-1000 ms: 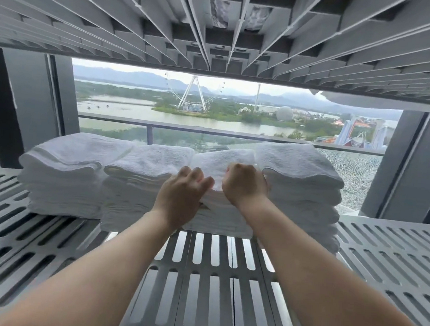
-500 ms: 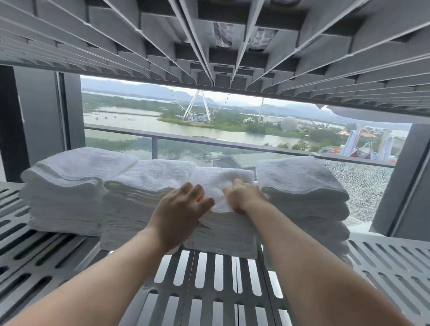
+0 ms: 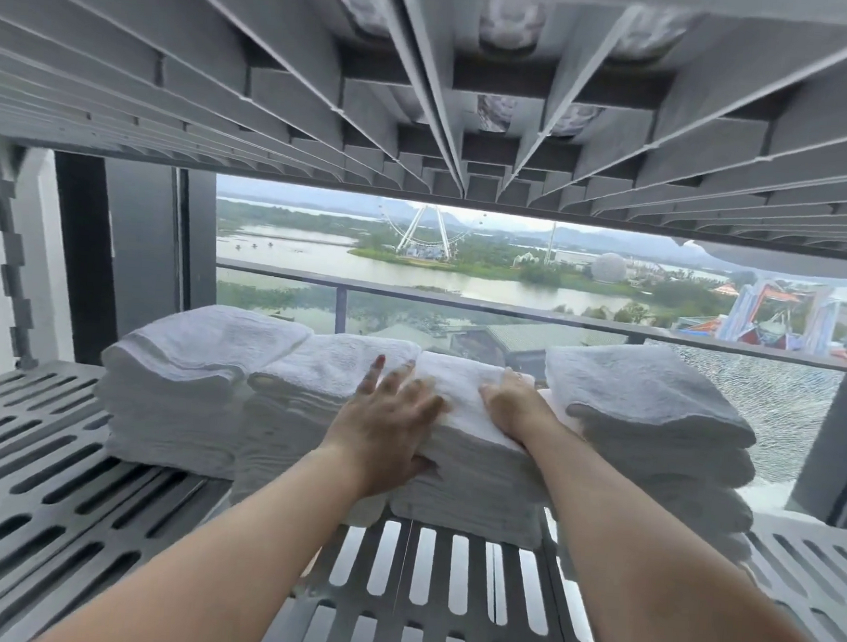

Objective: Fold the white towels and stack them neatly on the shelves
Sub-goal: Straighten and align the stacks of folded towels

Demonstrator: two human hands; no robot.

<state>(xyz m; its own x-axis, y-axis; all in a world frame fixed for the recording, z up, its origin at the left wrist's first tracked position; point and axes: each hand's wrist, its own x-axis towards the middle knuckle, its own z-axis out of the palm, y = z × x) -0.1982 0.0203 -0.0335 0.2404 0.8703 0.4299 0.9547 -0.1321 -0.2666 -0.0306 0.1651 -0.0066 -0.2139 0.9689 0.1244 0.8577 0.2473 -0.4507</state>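
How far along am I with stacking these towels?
Done: four folded stacks sit on the shelf. In hand: left hand and right hand rest on the top towel of the third stack from the left. Left: letting go; no unfolded towel is in view.

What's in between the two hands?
In the head view, a folded white towel atop a stack lies between the left hand and right hand.

Four stacks of folded white towels (image 3: 457,383) on slatted shelf (image 3: 49,485)
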